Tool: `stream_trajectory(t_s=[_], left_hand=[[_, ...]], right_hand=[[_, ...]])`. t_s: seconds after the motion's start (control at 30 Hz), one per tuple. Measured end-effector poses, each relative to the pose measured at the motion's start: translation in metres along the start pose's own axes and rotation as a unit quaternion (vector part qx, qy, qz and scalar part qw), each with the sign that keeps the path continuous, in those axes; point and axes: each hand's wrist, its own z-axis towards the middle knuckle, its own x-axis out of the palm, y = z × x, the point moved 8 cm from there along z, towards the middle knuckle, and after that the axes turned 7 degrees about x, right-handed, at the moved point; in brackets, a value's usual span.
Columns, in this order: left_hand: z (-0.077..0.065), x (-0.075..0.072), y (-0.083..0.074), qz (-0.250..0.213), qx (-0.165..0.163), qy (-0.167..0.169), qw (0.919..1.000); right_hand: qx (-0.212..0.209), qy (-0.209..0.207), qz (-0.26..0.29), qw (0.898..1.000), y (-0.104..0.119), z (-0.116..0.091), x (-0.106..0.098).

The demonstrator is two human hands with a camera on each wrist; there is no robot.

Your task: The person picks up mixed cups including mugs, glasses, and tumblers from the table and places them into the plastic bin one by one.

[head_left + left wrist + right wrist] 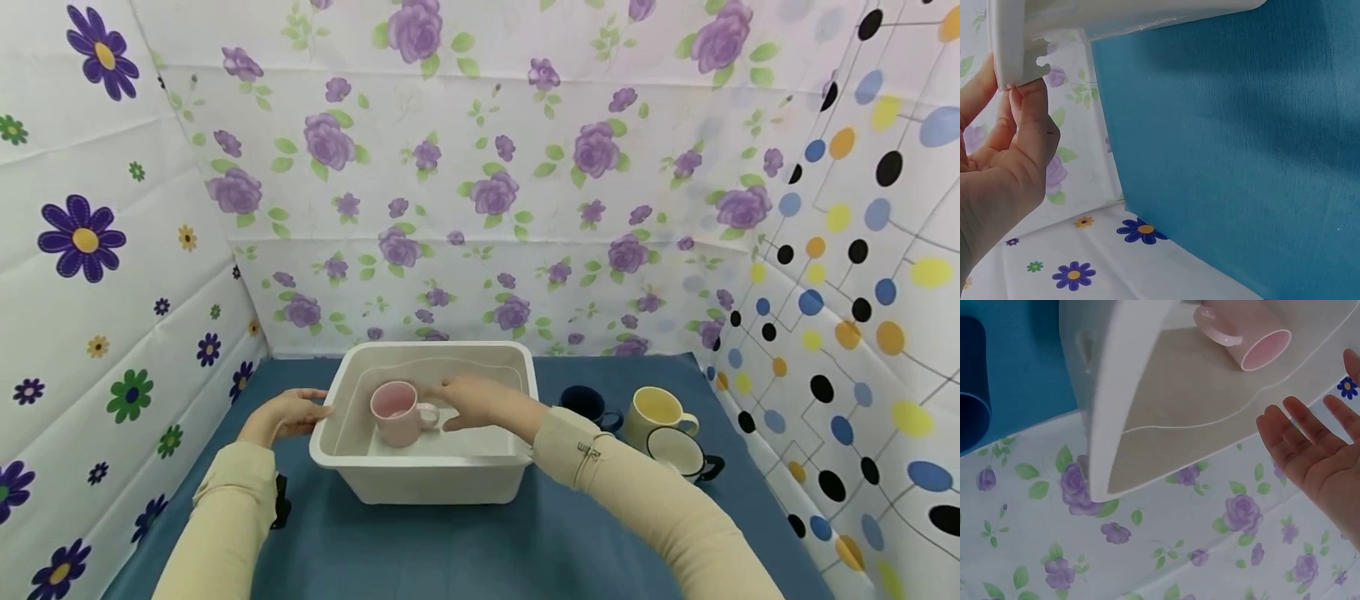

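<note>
A white plastic tub [435, 483] stands on the blue cloth, and a pink mug [400, 427] sits upright inside it, its handle turned to the right. At the tub's left side my left hand [288, 412] pinches the rim between thumb and fingers, as the left wrist view shows at the rim's corner [1010, 50]. Over the tub, just right of the pink mug, my right hand [480, 402] hovers with fingers spread. The right wrist view shows that hand [1322, 444] holding nothing, apart from the mug [1250, 331].
To the right of the tub stand a dark blue mug [583, 404], a yellow mug [651, 408] and a white mug with a black rim and handle [678, 450]. My right forearm passes in front of them. Patterned cloth walls [480, 208] enclose the blue-covered table [420, 550].
</note>
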Motion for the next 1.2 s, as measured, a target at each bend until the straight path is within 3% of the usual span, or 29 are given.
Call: stream_trajectory(t_s=[0.23,0.5,0.83,1.2], left_hand=[[-0.003,0.001,0.006,0.017,0.011,0.004,0.9998],[-0.006,0.004,0.008,0.022,0.031,0.005,0.9993],[-0.007,0.003,0.007,0.021,0.037,0.002,0.9991],[-0.001,0.002,-0.001,0.034,0.034,-0.010,0.9988]], right_hand=[[-0.005,-0.011,0.035,0.999,-0.008,-0.015,0.001],[-0.018,-0.045,0.024,0.999,-0.024,-0.027,0.000],[-0.057,-0.106,0.058,0.991,-0.027,-0.043,-0.017],[-0.072,-0.172,0.017,0.982,-0.040,-0.058,-0.023]])
